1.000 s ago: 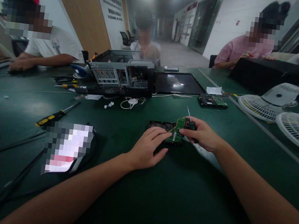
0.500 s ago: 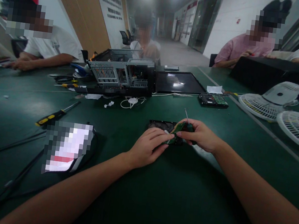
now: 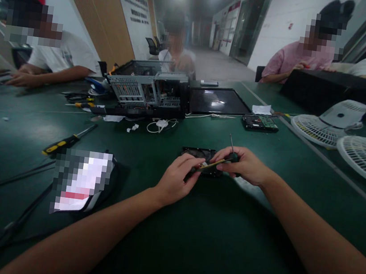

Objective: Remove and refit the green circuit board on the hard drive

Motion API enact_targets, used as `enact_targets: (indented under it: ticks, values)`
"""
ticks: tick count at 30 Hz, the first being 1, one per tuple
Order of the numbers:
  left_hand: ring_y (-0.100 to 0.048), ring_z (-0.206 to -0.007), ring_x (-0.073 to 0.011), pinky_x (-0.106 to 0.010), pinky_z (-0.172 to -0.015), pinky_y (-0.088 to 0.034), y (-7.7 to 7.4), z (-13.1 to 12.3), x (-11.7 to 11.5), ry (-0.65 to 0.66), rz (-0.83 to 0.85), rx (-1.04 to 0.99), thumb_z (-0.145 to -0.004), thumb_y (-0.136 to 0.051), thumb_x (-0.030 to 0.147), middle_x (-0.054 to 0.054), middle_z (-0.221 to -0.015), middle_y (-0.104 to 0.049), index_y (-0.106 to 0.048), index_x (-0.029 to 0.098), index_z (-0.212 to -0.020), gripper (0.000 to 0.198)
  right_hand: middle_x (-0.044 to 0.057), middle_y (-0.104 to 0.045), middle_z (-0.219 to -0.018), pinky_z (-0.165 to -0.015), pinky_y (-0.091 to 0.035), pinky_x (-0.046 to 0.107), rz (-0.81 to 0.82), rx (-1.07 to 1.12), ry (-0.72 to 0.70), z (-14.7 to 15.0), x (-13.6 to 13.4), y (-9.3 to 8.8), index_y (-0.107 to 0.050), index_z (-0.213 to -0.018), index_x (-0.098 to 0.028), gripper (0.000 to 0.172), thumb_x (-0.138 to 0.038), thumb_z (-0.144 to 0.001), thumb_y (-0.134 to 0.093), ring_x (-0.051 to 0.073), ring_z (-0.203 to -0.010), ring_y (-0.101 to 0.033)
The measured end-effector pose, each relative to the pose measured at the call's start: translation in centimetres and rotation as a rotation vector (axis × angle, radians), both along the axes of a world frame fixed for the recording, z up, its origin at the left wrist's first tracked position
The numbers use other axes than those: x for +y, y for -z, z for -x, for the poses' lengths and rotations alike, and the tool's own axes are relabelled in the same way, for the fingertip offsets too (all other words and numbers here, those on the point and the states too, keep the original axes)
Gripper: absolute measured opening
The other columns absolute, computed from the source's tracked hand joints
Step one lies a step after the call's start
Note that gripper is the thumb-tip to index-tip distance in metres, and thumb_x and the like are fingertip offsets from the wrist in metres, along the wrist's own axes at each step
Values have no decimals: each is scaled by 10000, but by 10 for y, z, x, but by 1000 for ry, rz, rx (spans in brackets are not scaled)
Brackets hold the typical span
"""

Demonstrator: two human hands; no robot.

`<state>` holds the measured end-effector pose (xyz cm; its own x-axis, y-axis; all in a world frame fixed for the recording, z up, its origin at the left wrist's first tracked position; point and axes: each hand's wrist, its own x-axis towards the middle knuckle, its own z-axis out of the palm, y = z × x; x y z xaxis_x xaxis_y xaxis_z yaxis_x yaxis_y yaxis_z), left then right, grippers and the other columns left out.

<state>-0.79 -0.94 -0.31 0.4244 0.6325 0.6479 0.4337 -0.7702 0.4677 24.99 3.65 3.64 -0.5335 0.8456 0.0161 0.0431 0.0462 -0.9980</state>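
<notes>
A small circuit board (image 3: 213, 164) is pinched between my two hands, seen nearly edge-on. My left hand (image 3: 179, 177) grips its left end with thumb and fingers. The board's right end is in the fingers of my right hand (image 3: 245, 165), which also holds a screwdriver (image 3: 233, 156) with a dark handle, its thin shaft pointing up. Below the board, on the table, lies an open black hard drive (image 3: 197, 152), partly covered by my hands.
An opened computer case (image 3: 148, 90) stands at the back, beside a dark flat panel (image 3: 221, 100). Another hard drive (image 3: 260, 123) and white fan grilles (image 3: 318, 130) lie right. Left are a yellow-black screwdriver (image 3: 62, 144), a lit screen (image 3: 84, 182) and black cables (image 3: 20, 214). Several people sit around.
The circuit board has been tilted, from its green face showing to nearly edge-on. The screwdriver in my right hand has shifted slightly right. The hard drive stays put.
</notes>
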Motion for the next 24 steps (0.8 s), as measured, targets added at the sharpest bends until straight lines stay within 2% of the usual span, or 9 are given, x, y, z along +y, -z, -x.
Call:
enact_targets:
  ticks: [2, 5, 10, 17, 24]
  values:
    - [-627, -1048, -220, -404, -894, -565, -2, 0, -1, -4, -12, -11, -949, -602, 125, -89, -1151, -633, -591, 213, -1327, 389, 73, -745, -1084, -458, -443, 192, -28, 23, -37, -2, 1, -1, -743, -845, -186, 201, -241, -716, -887, 140, -761, -679]
    - [-617, -1128, -235, -441, -975, -541, -3, 1, -1, 17, -33, -8, -922, -616, 92, -96, -1225, -641, -590, 211, -1317, 414, 80, -735, -1150, -494, -461, 192, -52, 8, -117, -6, 1, -7, -765, -835, -192, 142, -211, -731, -860, 169, -871, -696]
    - [-615, -1166, -241, -481, -1042, -501, -5, 2, -1, 35, -95, 40, -915, -601, 60, -87, -1237, -666, -604, 216, -1292, 409, 53, -625, -1410, -759, -570, 296, -80, -11, -182, -9, 0, -16, -779, -843, -219, 136, -163, -724, -814, 236, -1152, -647]
    - [-624, -1089, -242, -460, -961, -527, -4, 1, -2, -6, -186, 30, -901, -602, 60, -87, -1149, -665, -636, 208, -1183, 320, 81, -671, -1340, -870, -569, 353, -95, -31, -219, -11, 1, -17, -789, -842, -205, 140, -142, -718, -801, 260, -1195, -633]
    - [-638, -1021, -227, -427, -919, -541, -5, 0, -3, -28, -231, 2, -899, -635, 87, -71, -1061, -673, -635, 208, -1043, 189, 77, -670, -1365, -930, -552, 375, -104, -16, -228, -12, 2, -16, -793, -849, -207, 127, -142, -739, -792, 270, -1236, -623]
